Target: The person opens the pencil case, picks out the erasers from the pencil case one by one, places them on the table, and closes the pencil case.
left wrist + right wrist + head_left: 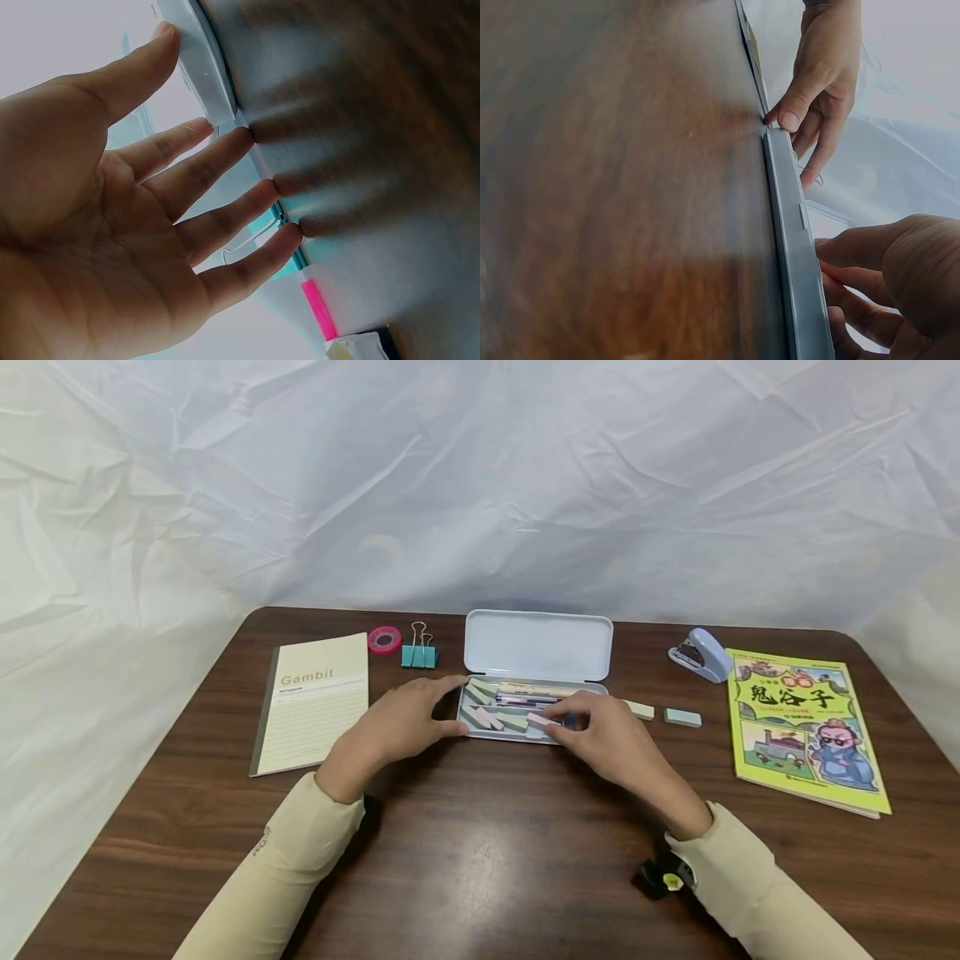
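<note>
A pale blue pencil case point(537, 645) lies with its lid raised at the middle of the table. Several pastel erasers point(513, 722) and a few pens point(525, 700) are inside it. My left hand point(405, 718) steadies the case's left end, thumb at the front corner and fingers toward the back; in the left wrist view its fingers point(217, 176) are fairly straight and spread. Over the right front part of the case, my right hand point(611, 735) pinches a pink-and-white eraser point(538, 721) between thumb and fingers. The right wrist view hides that eraser behind the case wall point(795, 225).
Right of the case lie a pale yellow eraser point(640, 710) and a mint eraser point(682, 717). Further right are a blue stapler point(702, 655) and a yellow comic book point(806, 727). To the left are a notebook point(315, 702), pink tape point(384, 640) and teal binder clips point(418, 656).
</note>
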{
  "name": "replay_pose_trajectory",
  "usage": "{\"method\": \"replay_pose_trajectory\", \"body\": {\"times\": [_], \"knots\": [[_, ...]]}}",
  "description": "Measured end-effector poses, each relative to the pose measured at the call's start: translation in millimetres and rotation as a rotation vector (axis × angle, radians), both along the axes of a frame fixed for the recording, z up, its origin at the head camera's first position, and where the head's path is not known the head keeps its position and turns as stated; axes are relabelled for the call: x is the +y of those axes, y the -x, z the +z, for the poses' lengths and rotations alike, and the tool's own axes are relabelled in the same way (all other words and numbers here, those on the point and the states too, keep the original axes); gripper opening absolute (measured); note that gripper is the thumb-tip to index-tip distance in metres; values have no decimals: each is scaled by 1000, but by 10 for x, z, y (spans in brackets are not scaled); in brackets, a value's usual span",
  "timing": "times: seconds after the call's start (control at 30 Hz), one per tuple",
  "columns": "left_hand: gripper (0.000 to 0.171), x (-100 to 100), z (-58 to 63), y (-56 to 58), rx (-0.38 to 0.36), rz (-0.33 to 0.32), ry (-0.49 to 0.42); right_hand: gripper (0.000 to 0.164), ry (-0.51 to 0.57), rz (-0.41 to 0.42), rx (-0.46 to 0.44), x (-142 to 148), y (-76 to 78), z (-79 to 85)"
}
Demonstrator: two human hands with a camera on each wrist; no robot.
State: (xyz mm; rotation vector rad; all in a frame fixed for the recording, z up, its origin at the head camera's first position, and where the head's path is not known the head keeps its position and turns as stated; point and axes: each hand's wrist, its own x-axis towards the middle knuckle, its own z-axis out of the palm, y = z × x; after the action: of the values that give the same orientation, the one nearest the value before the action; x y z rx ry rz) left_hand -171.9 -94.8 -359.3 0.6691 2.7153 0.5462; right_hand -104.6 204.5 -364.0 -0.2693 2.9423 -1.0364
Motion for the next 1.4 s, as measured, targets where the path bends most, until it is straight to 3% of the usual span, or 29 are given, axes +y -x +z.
{"method": "replay_pose_trajectory", "body": {"times": [0.13, 0.47, 0.57, 0.7, 0.73, 0.8, 0.83, 0.9, 0.93, 0.97, 1.2, 1.27, 1.4], "knots": [[80, 25, 94, -61, -8, 9, 5, 21, -23, 5, 12, -2, 9, -3], [80, 20, 115, -86, -7, 4, -6, 19, -53, -1, 24, -14, 15, -25], [81, -3, 39, -48, 12, -5, -9, 18, -56, -4, 39, -11, 10, -33], [83, -55, -197, 83, 51, -14, -8, 17, -47, 0, 50, -7, 7, -33], [84, -52, -176, 81, 35, -12, -14, 17, -42, 0, 51, -5, 7, -34], [85, -74, -267, 128, 52, -15, -19, 17, -27, -1, 46, -1, 8, -32], [86, -63, -217, 108, 34, -12, -18, 17, -14, 1, 40, 2, 9, -33], [86, -83, -294, 145, 43, -7, -30, 16, 12, 2, 29, 5, 10, -31], [85, -70, -215, 108, 31, -9, -27, 16, 26, 4, 24, 6, 11, -28], [86, -83, -273, 141, 39, -13, -25, 16, 42, 7, 19, 9, 12, -25], [79, 16, 107, -75, 0, -6, 3, 14, 114, 25, 21, 72, 17, 7], [80, -15, -57, 10, 38, -20, 2, 15, 129, 16, 22, 90, 20, 25], [84, -53, -245, 126, 64, -28, -4, 15, 136, -16, 8, 139, 30, 86]]}}
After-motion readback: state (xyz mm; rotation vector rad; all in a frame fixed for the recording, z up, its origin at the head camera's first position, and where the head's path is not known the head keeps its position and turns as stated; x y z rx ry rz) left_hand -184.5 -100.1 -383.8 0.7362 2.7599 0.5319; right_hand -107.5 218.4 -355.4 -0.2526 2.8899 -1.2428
